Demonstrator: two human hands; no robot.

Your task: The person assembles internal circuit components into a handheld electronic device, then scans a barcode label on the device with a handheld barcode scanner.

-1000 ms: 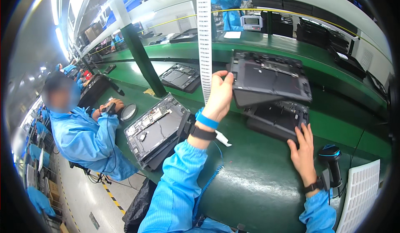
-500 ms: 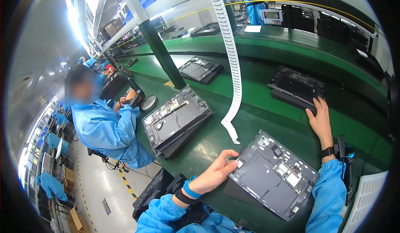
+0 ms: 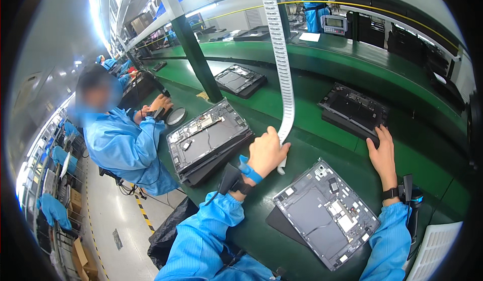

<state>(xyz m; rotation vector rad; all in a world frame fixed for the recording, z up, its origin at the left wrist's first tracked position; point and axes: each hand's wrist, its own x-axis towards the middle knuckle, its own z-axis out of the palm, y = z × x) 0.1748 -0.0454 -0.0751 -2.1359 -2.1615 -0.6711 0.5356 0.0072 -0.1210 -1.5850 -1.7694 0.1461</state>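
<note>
Under both hands runs a long green conveyor bench (image 3: pixel 312 145), the biggest thing in view. Between the hands, nearer the person, lies an open grey laptop chassis (image 3: pixel 324 213) with its boards and cables bared, lying flat on a dark mat. Beyond the right hand sits a second opened laptop base (image 3: pixel 354 109) on a black tray; to the left of the left hand rests a third open chassis (image 3: pixel 206 137), stacked on dark trays. A co-worker in a blue smock (image 3: pixel 123 148) sits further left. A long white label strip (image 3: pixel 280 65) hangs down from above to the left hand (image 3: pixel 266 153), whose fingers close round its lower end. The right hand (image 3: pixel 383 153) lies flat, fingers spread, touching the near edge of the second base's tray. The hands are well apart.
</note>
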